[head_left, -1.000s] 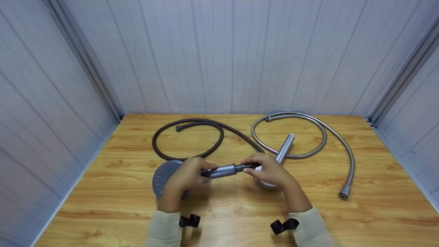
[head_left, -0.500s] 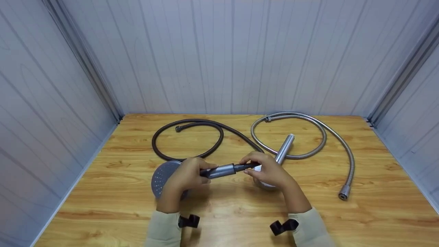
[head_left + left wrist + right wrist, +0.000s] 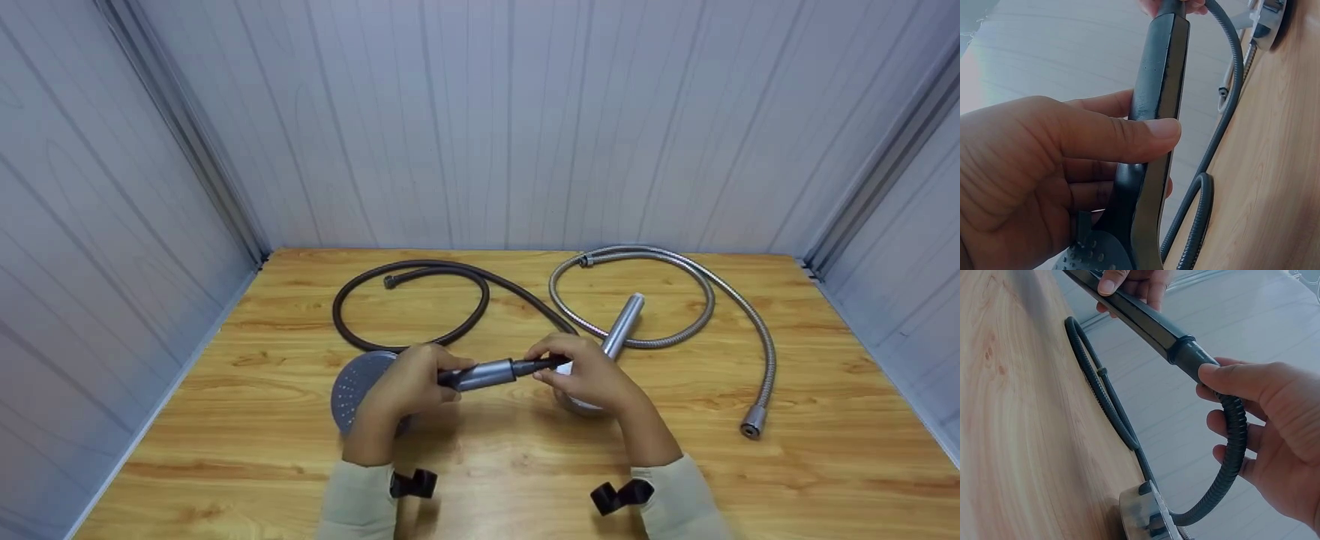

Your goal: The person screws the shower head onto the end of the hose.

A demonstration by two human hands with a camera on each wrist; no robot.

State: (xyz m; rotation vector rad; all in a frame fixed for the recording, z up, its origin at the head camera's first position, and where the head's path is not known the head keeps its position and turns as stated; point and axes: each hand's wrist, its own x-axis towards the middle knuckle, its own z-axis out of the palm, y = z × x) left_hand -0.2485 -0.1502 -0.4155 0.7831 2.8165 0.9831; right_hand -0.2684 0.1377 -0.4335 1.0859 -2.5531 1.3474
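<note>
My left hand [image 3: 411,382] grips the handle [image 3: 487,375] of a dark shower head, thumb laid across it in the left wrist view. Its round spray face [image 3: 354,394] shows beside that hand, partly covered by the forearm. At the handle's end, my right hand [image 3: 589,375] pinches the connector [image 3: 1192,363] of a dark shower hose [image 3: 547,310] between thumb and fingers. The connector meets the handle end in line; how deep it sits cannot be seen. From there the hose bends down and lies in a loop on the table.
A silver shower head [image 3: 622,326] lies behind my right hand, its round head partly hidden. Behind and right of it curls a silver metal hose [image 3: 768,352], one end fitting [image 3: 754,421] toward the front. Pale panel walls [image 3: 480,127] bound the wooden table [image 3: 247,420] at back and sides.
Both hands stay nearly in place with the shower head and hose connector. The right fingers shift slightly on the connector.
</note>
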